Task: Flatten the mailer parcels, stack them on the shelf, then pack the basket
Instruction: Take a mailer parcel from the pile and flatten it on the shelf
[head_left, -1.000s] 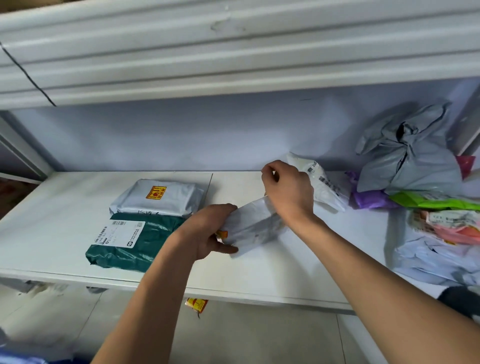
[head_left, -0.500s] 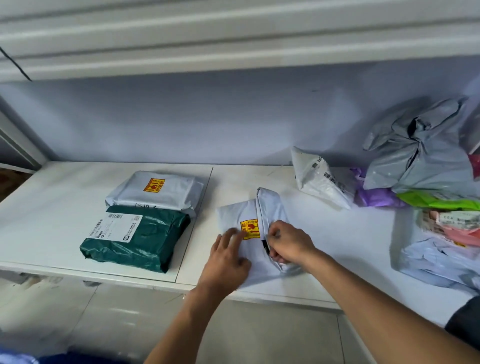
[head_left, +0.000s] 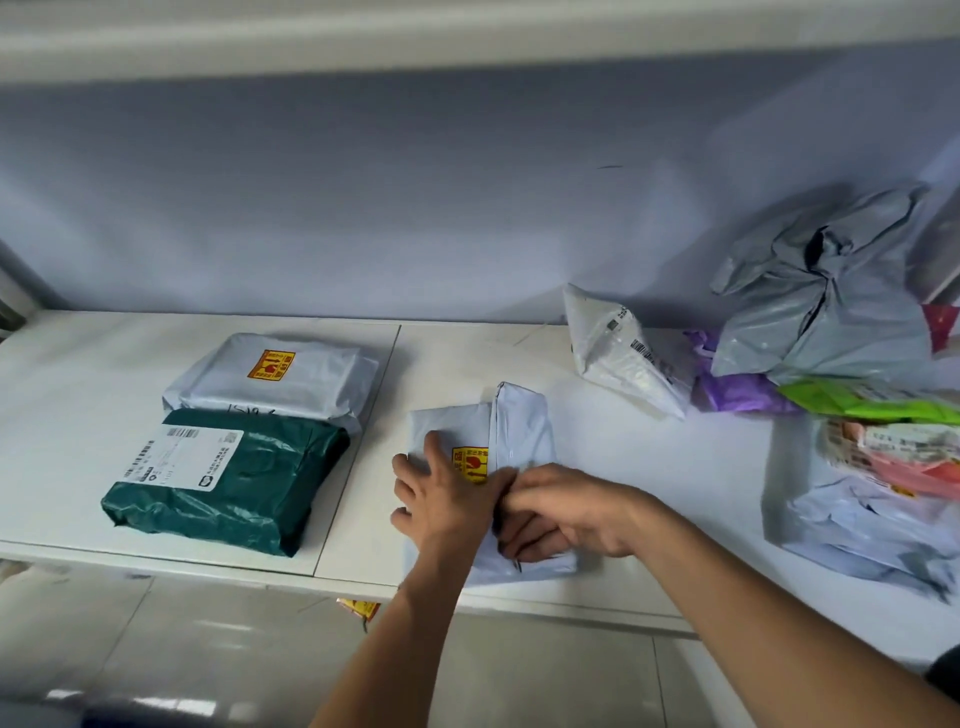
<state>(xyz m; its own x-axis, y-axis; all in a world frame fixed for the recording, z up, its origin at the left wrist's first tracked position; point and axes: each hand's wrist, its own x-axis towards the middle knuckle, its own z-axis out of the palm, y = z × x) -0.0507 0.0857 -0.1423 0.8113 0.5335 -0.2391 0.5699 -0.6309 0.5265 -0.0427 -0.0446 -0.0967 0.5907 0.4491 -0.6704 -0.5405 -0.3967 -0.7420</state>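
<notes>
White mailer (head_left: 521, 427) lies mid-shelf (head_left: 654, 499) at front edge. Left hand (head_left: 451, 503) flat, fingers spread, pressing it down. Right hand (head_left: 571, 512) curled, gripping its folded flap. Green mailer (head_left: 260, 493) toward left edge.

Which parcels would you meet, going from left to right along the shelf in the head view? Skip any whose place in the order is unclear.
dark green parcel → folded pale mailer → white barcoded mailer → crumpled grey bag
</notes>
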